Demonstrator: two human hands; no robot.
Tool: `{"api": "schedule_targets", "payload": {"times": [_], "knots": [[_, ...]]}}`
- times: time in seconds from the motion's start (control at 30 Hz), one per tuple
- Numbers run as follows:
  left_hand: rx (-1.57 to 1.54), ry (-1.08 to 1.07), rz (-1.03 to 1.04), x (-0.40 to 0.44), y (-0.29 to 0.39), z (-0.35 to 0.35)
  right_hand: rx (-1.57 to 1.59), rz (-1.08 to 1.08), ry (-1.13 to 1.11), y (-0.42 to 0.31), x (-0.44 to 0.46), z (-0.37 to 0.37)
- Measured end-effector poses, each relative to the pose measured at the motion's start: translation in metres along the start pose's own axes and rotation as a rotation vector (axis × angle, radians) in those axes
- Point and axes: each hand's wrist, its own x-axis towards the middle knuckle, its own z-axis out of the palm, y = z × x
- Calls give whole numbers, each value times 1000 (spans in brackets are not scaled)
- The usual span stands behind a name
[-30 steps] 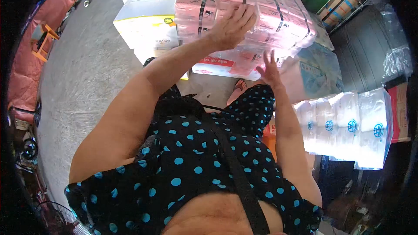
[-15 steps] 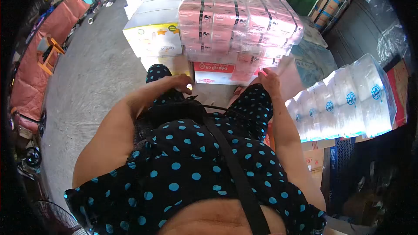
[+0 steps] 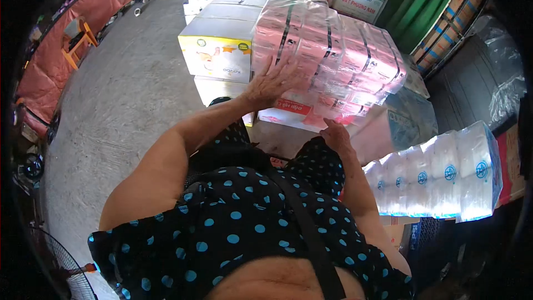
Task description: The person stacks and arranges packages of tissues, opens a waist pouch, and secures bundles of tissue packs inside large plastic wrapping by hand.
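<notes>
Pink packs in clear plastic with black bands [image 3: 338, 50] are stacked in front of me. My left hand [image 3: 272, 84] lies with spread fingers against the front left of the pink stack. Lower and to the right, my right hand [image 3: 336, 135] is beside the stack's lower front, above my knee; its fingers are close together and I cannot make out anything in them. Beneath the pink packs is a red and white carton [image 3: 291, 112]. A white and yellow carton [image 3: 216, 58] stands directly left of the stack.
Clear-wrapped white rolls with blue logos [image 3: 438, 175] lie at the right. Behind are a white labelled carton [image 3: 358, 1] and a green curtain [image 3: 422, 5]. A fan [image 3: 64, 266] is at the lower left, an orange stool [image 3: 80, 44] at the upper left.
Since half a second ago, my left hand has risen from beside my knee onto the pink packs. My right hand has dropped slightly. The whole view has shifted.
</notes>
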Motion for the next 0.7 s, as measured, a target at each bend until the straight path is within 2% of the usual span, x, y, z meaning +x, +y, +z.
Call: {"api": "schedule_targets", "payload": {"times": [0.03,0.13,0.27,0.43,0.5,0.53,0.6,0.63,0.7], "knots": [[-5,-6,3,11,-5,6,4,6,-3,2,1,0],[64,28,-18,38,-17,25,20,62,-239,3,0,-6],[6,-28,-36,26,-15,48,7,12,-167,-7,-1,-9],[-136,-53,-4,-28,-7,64,-27,-9,-202,0,-3,-1],[-361,-158,-202,-59,-6,74,-11,-8,-178,0,-2,0],[-362,-153,-218,-73,-9,81,-2,-10,-165,-1,-1,0],[-547,-218,-510,-82,-13,73,-17,-14,-189,-4,3,-2],[-546,-213,-523,-80,-15,73,-23,-2,-205,-6,3,-2],[-1202,-32,-879,-64,-22,77,-27,5,-229,-8,2,1]]}}
